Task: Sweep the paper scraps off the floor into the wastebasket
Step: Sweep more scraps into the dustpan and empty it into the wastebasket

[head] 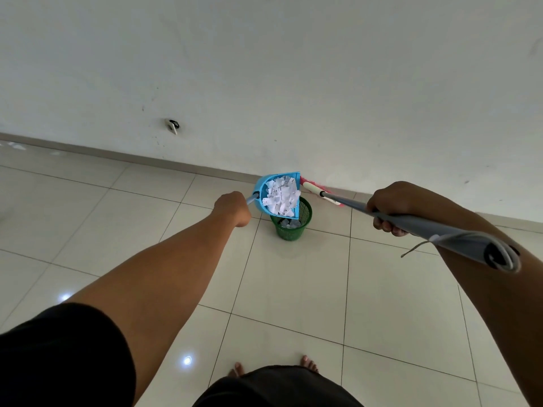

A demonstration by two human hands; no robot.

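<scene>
My left hand point(232, 208) grips the short handle of a blue dustpan point(261, 186), held tilted over a green mesh wastebasket point(293, 229). White paper scraps point(280, 196) fill the pan, and a few lie inside the basket. My right hand point(388, 208) grips the long grey handle of a broom point(346, 201). Its pink and white head point(313, 188) sits by the wall, just right of the dustpan. The handle's near end carries a looped cord.
The floor is pale glossy tile, meeting a white wall point(264, 69) at a grey skirting behind the basket. A small dark wall fitting point(174, 124) sits at left. A few scraps lie far left by the skirting point(17, 146). My bare feet point(308, 364) stand at the bottom.
</scene>
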